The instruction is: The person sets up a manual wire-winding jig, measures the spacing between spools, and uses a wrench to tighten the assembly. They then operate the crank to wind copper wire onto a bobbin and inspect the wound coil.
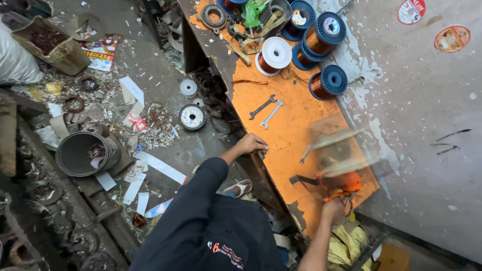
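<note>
Orange-handled scissors lie at the near right end of the orange workbench, and your right hand is down on them at the handles; the motion blur there hides whether your fingers are clenched through the loops or just touching, so I cannot tell. Just beyond the scissors, a pale, flat strip-like piece is smeared by blur across the bench top, too soft to name exactly. Your left hand rests on the left edge of the bench, fingers curled loosely over the rim and grasping nothing else. Between your two hands, a small spanner lies on the orange surface. Farther along the bench, two more spanners lie side by side, one dark and one bright. At the far end stand blue spools of copper wire, one of them nearer and apart from the group, and a white spool just left of them. A green tool sits among clutter at the farthest edge. The wall to the right is grey with patchy paint. On the littered floor to the left, a dark round bucket lies tipped on its side, with white paper strips scattered near it.
</note>
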